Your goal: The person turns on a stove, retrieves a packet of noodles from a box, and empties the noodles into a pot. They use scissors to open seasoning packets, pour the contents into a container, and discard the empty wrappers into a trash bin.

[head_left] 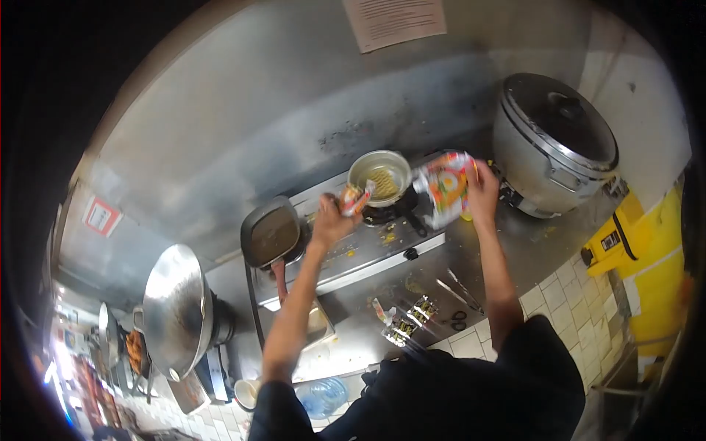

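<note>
A small pot with a noodle block inside sits on the stove. Left of the pot, my left hand is closed on a small red and white packet, whose tip is at the pot's rim. On the other side, my right hand grips a colourful noodle wrapper by its right edge. The wrapper looks crumpled and hangs just right of the pot. A square pan holding brown liquid stands to the left of my left hand.
A large lidded cooker stands at the right. Tongs, scissors and plastic-wrapped green items lie on the near counter. A big wok is at the left. A yellow bucket stands at the far right.
</note>
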Demonstrator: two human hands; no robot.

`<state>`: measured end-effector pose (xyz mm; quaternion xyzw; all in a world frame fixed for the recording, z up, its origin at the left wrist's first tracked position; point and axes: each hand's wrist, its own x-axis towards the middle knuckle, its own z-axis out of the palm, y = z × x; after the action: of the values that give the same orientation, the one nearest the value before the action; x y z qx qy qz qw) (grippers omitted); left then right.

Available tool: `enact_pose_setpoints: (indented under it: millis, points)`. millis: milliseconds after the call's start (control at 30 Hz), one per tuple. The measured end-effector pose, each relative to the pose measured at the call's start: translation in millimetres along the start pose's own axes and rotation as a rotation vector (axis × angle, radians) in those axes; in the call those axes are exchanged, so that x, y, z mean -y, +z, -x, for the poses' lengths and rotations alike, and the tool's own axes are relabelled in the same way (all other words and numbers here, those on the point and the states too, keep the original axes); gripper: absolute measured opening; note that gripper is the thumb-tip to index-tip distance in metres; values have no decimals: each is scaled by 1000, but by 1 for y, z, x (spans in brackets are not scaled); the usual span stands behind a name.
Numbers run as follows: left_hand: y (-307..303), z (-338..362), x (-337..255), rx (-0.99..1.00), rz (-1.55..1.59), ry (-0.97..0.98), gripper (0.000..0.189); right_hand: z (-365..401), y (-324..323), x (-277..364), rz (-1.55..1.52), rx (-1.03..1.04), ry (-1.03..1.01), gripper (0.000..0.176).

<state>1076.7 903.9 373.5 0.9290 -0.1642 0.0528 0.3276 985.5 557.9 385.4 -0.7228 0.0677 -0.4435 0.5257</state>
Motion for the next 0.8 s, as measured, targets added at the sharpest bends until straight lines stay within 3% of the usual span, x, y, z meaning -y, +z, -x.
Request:
enact_pose_setpoints:
  millis: [67,167,267,400,500,600,700,800]
  points:
    - [-1,-62,-27,216,-346,-41,78,42,-44,23,13,-56,42,17]
    - [6,-138,-51,696,-130,-297,72,105,-111,43,72,-84,214,16]
    - [26,-166,-41,692,381,-394,61,164,-172,50,138,-118,424,18]
    - [37,-183,-33,700,462,-404,65,234,-224,43,118,-269,610,21]
    - [39,-179,-32,714,458,-407,78,269,-239,27,86,-379,602,22]
    - [49,-187,-9,603,501,-332,66,278,-239,25,68,-409,655,23]
    - [49,-193,-13,513,108,-171,45,271,-229,16,33,-412,665,23]
    - [50,-186,-19,476,329,-159,29,258,-217,9,12,-345,634,23]
